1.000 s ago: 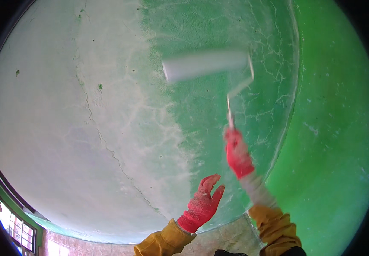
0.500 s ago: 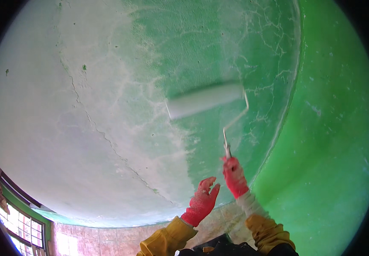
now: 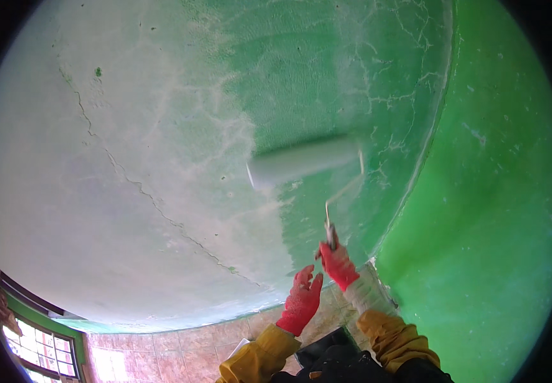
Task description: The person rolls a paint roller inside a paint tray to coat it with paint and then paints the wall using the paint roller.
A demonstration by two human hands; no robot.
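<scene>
My right hand (image 3: 338, 263), in a red glove, grips the handle of a paint roller (image 3: 304, 161), whose long pale sleeve is blurred against the cracked wall (image 3: 161, 159). That wall is chalky pale on the left and green toward the right, with the roller over the green part near the border. Just left of the handle my left hand (image 3: 299, 301), also red-gloved, is raised with curled fingers apart and holds nothing. Both forearms have mustard-yellow sleeves.
A bright green wall (image 3: 480, 210) meets the cracked one at a corner on the right. Below are pinkish tiles (image 3: 180, 354), a dark flat object (image 3: 320, 345) behind my arms and a white item (image 3: 237, 348). A barred window (image 3: 39, 345) shows at lower left.
The roller and my right hand have come down toward me, the hand also drifting left. My left hand is slightly lower, still open. The view has shifted a little.
</scene>
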